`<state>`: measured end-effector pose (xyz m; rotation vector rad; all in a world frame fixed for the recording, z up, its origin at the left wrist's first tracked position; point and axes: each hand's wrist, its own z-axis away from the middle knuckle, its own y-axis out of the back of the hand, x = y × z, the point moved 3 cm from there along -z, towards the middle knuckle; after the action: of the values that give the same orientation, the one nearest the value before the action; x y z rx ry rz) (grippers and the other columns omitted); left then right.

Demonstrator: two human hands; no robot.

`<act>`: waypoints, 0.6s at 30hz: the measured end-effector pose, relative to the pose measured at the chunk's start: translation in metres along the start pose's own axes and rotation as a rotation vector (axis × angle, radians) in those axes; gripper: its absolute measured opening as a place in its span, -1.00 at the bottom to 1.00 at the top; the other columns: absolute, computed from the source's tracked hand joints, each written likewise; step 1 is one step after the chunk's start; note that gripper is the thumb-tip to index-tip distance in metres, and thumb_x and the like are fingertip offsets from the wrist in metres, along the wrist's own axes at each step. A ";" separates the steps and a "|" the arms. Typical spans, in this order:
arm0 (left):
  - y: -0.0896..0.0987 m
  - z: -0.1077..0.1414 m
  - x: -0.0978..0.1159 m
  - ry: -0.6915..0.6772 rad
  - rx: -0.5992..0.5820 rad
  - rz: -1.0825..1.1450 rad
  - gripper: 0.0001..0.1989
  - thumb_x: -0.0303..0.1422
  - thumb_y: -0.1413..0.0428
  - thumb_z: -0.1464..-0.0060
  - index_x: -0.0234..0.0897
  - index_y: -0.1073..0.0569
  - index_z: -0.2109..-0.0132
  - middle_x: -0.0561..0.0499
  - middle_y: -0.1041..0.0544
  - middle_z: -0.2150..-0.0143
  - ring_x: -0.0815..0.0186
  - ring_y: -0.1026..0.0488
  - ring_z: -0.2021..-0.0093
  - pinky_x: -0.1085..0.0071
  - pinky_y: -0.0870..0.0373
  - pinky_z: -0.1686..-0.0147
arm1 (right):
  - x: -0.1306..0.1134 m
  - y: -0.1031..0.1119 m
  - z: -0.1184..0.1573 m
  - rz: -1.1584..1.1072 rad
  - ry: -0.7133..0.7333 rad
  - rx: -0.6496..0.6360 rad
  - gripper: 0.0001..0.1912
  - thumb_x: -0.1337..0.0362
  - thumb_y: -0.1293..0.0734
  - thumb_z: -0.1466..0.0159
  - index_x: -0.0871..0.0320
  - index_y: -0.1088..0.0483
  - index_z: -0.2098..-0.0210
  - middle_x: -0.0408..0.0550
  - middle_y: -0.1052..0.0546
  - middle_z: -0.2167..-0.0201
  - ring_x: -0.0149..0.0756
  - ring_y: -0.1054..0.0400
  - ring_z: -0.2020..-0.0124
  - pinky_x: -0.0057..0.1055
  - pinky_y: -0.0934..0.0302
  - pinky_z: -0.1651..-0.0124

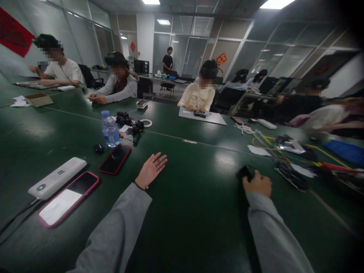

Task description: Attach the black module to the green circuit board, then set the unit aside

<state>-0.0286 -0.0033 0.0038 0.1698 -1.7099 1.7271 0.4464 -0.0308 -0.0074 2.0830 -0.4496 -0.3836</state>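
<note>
My left hand (151, 170) rests palm up above the green table, fingers stretched out and nothing in it. Closest to it on the left lies a dark phone in a red case (115, 159). On the right, my right hand (258, 183) is closed around a small black object (246, 173) with a shiny face; my fingers hide part of it, and its kind cannot be made out. Further left are a phone with a pink case (69, 199) and a white power bank (58, 178) with a cable plugged in.
A water bottle (110, 129) stands by a black earbud case (98, 148). Black parts and a white ring (146, 123) lie behind. Tangled cables (264, 142), paper (258, 150) and a blue item (345, 150) cover the right. Several people sit around the green table (193, 212).
</note>
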 end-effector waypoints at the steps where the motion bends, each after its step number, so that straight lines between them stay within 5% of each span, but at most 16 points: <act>1: 0.000 0.000 0.000 -0.005 -0.002 -0.004 -0.52 -0.15 0.00 -0.12 -0.23 -0.24 -0.14 -0.13 -0.26 -0.21 0.19 -0.24 -0.18 0.25 -0.13 -0.13 | -0.033 0.002 0.006 -0.032 0.058 -0.001 -0.46 0.17 -0.19 -0.19 0.37 -0.22 -0.09 0.31 -0.27 0.19 0.09 -0.19 0.10 -0.12 -0.12 0.17; 5: 0.001 0.000 -0.001 -0.016 -0.003 -0.034 -0.53 -0.15 0.00 -0.12 -0.22 -0.26 -0.14 -0.11 -0.26 -0.21 0.22 -0.21 -0.19 0.27 -0.10 -0.15 | -0.154 0.019 0.046 -0.228 0.360 -0.026 -0.48 0.22 -0.19 -0.20 0.34 -0.21 -0.11 0.23 -0.26 0.13 -0.03 -0.18 0.11 -0.18 -0.16 0.09; 9: 0.003 -0.003 -0.002 -0.033 0.010 -0.071 -0.57 -0.17 0.01 -0.12 -0.22 -0.29 -0.11 -0.09 -0.28 -0.20 0.26 -0.21 -0.19 0.31 -0.08 -0.15 | -0.235 0.049 0.102 -0.454 0.597 -0.065 -0.50 0.25 -0.18 -0.23 0.29 -0.18 -0.14 0.18 -0.24 0.07 -0.07 -0.15 0.08 -0.17 -0.17 0.03; 13: 0.001 -0.005 -0.003 -0.029 0.032 -0.104 -0.59 -0.20 0.00 -0.12 -0.24 -0.32 -0.08 -0.10 -0.30 -0.18 0.26 -0.25 -0.16 0.32 -0.10 -0.14 | -0.267 0.075 0.141 -0.644 0.687 -0.118 -0.46 0.26 -0.20 -0.23 0.23 -0.11 -0.18 0.16 -0.20 0.01 -0.08 -0.13 0.02 -0.14 -0.17 -0.02; 18: 0.000 -0.006 -0.003 -0.021 0.049 -0.135 -0.60 -0.25 -0.01 -0.12 -0.27 -0.31 -0.09 -0.13 -0.33 -0.16 0.24 -0.26 -0.14 0.30 -0.12 -0.13 | -0.267 0.081 0.152 -0.767 0.677 -0.164 -0.39 0.23 -0.24 -0.21 0.24 -0.05 -0.21 0.15 -0.19 0.01 -0.08 -0.12 0.00 -0.12 -0.17 -0.05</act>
<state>-0.0237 0.0013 0.0012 0.3192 -1.6327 1.6738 0.1302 -0.0606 0.0094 2.0019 0.7724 -0.1153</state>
